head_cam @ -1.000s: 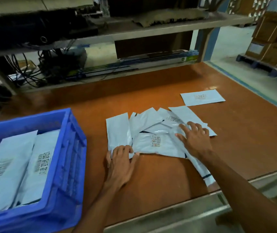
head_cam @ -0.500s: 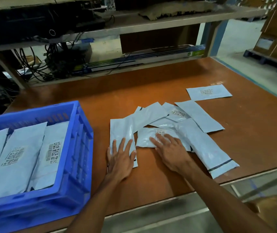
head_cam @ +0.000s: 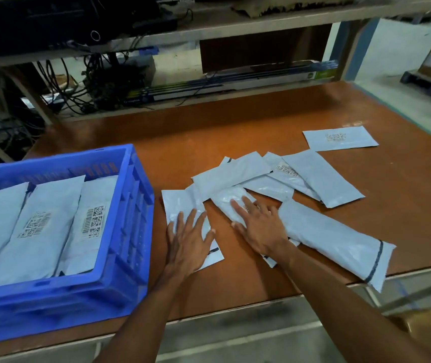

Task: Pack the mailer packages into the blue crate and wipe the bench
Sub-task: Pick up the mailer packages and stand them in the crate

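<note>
1. Bench (head_cam: pixel 235 132): an orange-brown top running from the near edge to a back rail, with a shelf (head_cam: pixel 235 22) above it and tangled cables (head_cam: pixel 78 82) behind at the left.
2. Blue crate (head_cam: pixel 133 231): stands on the bench at the near left. At least three packed mailers (head_cam: pixel 44 218) lie side by side inside it, with barcode labels showing on two.
3. Loose pile (head_cam: pixel 248 174): grey-white mailers fanned and overlapping in the middle of the bench, just right of the crate.
4. Long mailer (head_cam: pixel 334 239): lies slanted at the pile's near right, its sealed end hanging past the bench's front edge.
5. Lone mailer (head_cam: pixel 340 138): flat and label up, well apart from the pile toward the far right.
6. Right hand (head_cam: pixel 261 226): palm down with fingers straight and spread, pressing on a crinkled mailer (head_cam: pixel 228 200) in the pile; it grips nothing.
7. Left hand (head_cam: pixel 186 244): flat with fingers splayed, resting on the leftmost mailer (head_cam: pixel 180 203), between crate and pile; nothing is grasped.
</note>
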The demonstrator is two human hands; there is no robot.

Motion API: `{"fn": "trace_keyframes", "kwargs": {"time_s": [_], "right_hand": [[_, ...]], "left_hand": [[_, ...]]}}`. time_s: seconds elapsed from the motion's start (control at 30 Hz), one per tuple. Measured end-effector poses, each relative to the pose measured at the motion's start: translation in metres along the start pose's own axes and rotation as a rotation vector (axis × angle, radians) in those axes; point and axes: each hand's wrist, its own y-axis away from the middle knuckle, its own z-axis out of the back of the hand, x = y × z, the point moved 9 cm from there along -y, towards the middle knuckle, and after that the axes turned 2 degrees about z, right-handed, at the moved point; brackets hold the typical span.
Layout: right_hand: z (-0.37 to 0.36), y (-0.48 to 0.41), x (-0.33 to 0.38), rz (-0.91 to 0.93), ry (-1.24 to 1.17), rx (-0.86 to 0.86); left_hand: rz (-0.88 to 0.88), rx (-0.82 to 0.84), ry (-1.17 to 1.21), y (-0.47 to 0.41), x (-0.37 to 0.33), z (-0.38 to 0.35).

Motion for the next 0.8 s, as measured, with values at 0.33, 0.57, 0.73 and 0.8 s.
{"fn": "trace_keyframes", "kwargs": {"time_s": [0.33, 0.57, 0.73, 0.8], "right_hand": [[-0.003, -0.015, 0.015, -0.044, -0.089, 0.040], [-0.002, -0.005, 0.036, 0.014, -0.114, 0.094], [0.050, 0.003, -0.012, 0.047, -0.145, -0.184], [0.059, 0.033, -0.041, 0.030, -0.137, -0.208]], "left_hand": [[0.115, 0.046, 0.021, 0.009, -0.002, -0.004], [0.062, -0.049, 0.042, 0.006, -0.003, -0.003], [0.056, -0.077, 0.018, 0.006, 0.002, -0.007], [0.067, -0.087, 0.014, 0.006, 0.002, -0.007]]}}
